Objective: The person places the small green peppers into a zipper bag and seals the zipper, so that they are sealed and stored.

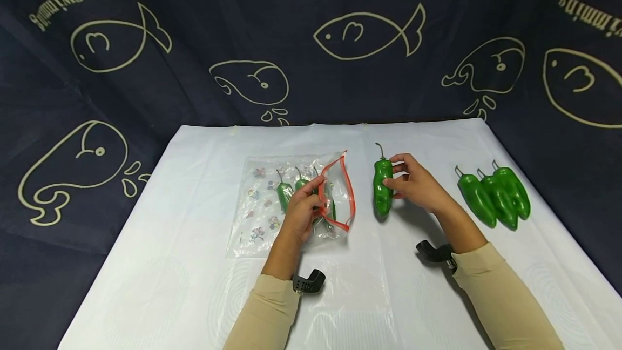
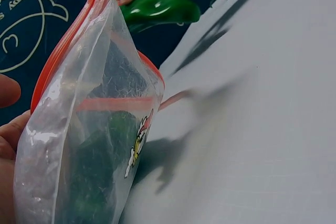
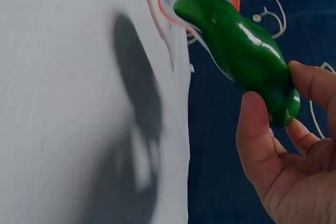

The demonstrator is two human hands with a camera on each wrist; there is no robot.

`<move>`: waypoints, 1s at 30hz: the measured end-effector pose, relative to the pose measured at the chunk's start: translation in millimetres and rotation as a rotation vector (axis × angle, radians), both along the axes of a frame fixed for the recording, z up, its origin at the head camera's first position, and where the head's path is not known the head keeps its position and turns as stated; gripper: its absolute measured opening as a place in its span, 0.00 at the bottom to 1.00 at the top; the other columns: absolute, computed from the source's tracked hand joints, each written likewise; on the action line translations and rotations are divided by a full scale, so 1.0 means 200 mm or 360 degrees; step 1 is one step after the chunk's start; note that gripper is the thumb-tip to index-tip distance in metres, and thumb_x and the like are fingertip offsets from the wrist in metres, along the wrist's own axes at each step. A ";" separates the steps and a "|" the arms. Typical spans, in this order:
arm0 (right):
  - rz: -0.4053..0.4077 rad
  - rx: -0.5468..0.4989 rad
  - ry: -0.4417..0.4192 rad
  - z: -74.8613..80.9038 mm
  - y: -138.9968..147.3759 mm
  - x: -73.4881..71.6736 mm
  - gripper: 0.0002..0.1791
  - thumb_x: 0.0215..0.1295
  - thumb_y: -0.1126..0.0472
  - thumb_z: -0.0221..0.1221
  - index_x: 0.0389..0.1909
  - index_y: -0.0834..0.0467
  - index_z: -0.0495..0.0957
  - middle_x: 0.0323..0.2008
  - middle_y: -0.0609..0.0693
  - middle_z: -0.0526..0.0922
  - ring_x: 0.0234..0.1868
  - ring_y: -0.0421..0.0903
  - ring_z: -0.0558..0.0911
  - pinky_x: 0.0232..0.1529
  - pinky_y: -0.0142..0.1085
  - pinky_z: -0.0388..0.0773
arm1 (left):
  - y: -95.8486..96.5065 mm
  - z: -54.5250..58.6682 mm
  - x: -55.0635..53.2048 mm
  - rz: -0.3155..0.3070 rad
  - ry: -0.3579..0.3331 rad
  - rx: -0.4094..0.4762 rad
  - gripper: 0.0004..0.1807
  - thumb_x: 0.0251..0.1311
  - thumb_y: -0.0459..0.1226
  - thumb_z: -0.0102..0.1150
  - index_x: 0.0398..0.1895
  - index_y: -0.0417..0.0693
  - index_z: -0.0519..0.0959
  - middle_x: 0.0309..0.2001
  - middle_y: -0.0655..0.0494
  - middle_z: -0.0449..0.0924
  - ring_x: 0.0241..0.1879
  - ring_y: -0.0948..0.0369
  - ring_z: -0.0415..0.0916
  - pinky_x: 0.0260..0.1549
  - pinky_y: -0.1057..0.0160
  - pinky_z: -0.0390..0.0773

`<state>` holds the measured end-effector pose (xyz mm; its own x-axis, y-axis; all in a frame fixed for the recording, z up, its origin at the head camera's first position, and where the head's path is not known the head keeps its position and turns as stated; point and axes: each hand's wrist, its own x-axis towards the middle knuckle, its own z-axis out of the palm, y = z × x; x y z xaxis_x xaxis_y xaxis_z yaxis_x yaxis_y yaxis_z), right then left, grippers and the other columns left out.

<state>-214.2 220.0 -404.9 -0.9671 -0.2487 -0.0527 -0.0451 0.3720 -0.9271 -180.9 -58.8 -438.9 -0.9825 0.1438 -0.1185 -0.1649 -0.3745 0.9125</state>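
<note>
A clear zip bag (image 1: 243, 226) with a red-edged mouth lies in the middle of the white table, printed with small coloured figures. Several green peppers (image 1: 284, 195) show inside it, partly covered by the hand. My left hand (image 1: 302, 210) holds the bag by its mouth, which gapes toward the right. Just right of that mouth, my right hand (image 1: 417, 185) pinches another green pepper (image 1: 383, 201) between thumb and fingers, raised above the table. In the right wrist view, one end of this glossy pepper (image 3: 247, 45) points toward the bag's red rim (image 3: 161, 9).
Three green peppers (image 1: 497, 199) lie side by side at the right of the white table (image 1: 160, 220). A dark cloth (image 1: 389, 91) with fish and whale drawings hangs behind the table's far edge.
</note>
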 end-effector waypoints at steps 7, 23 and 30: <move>-0.0020 -0.0057 0.0003 0.01 -0.10 -0.01 0.34 0.66 0.64 0.62 0.68 0.63 0.56 0.58 0.66 0.68 0.42 0.53 0.77 0.39 0.52 0.84 | 0.00 -0.01 0.00 -0.0013 -0.0004 -0.0008 0.41 0.44 0.23 0.46 0.71 0.36 0.67 0.68 0.38 0.64 0.28 0.62 0.70 0.23 0.71 0.77; 0.0008 -0.0239 -0.0010 -0.07 -0.31 -0.03 0.32 0.66 0.65 0.62 0.66 0.63 0.57 0.56 0.65 0.68 0.40 0.54 0.80 0.40 0.56 0.83 | 0.00 -0.01 0.00 -0.0012 -0.0010 0.0013 0.41 0.44 0.23 0.45 0.71 0.36 0.66 0.67 0.37 0.63 0.28 0.63 0.71 0.23 0.71 0.77; 0.0066 -0.0156 -0.0081 -0.10 -0.36 0.00 0.32 0.65 0.65 0.62 0.64 0.63 0.57 0.55 0.66 0.68 0.40 0.54 0.82 0.38 0.51 0.85 | 0.00 -0.01 0.00 -0.0010 0.0011 0.0021 0.42 0.43 0.23 0.46 0.71 0.37 0.67 0.68 0.39 0.64 0.30 0.63 0.70 0.24 0.71 0.76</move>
